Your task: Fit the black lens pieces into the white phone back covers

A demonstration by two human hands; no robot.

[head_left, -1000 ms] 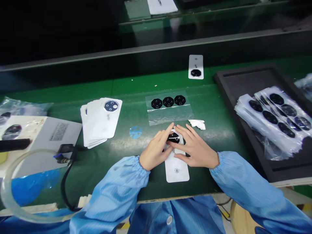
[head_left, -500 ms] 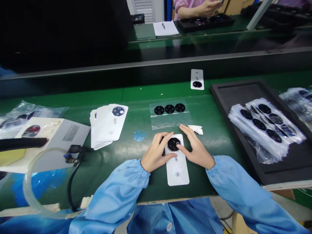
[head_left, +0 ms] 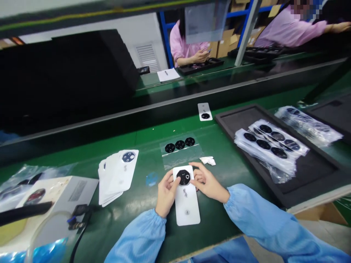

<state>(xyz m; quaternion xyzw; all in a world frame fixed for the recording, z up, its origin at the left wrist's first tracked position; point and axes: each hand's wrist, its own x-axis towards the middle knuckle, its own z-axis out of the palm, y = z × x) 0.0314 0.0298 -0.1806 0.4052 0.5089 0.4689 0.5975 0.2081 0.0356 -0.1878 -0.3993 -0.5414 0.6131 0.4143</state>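
The left hand (head_left: pixel 166 193) is grasping a white rectangular card (head_left: pixel 187 206) by its left edge, thumb pressing beside a glossy black octagonal disc (head_left: pixel 183 177), while the right hand (head_left: pixel 208 182) is gripping the right edge, over the green workbench (head_left: pixel 137 204), near the far clear plastic sheet (head_left: pixel 182 155).

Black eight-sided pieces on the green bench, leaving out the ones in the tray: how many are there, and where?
Black octagonal pieces outside the tray:
On the clear plastic film: 3
On the white card at the left hand and right hand: 1
On the far white card: 1
Total: 5
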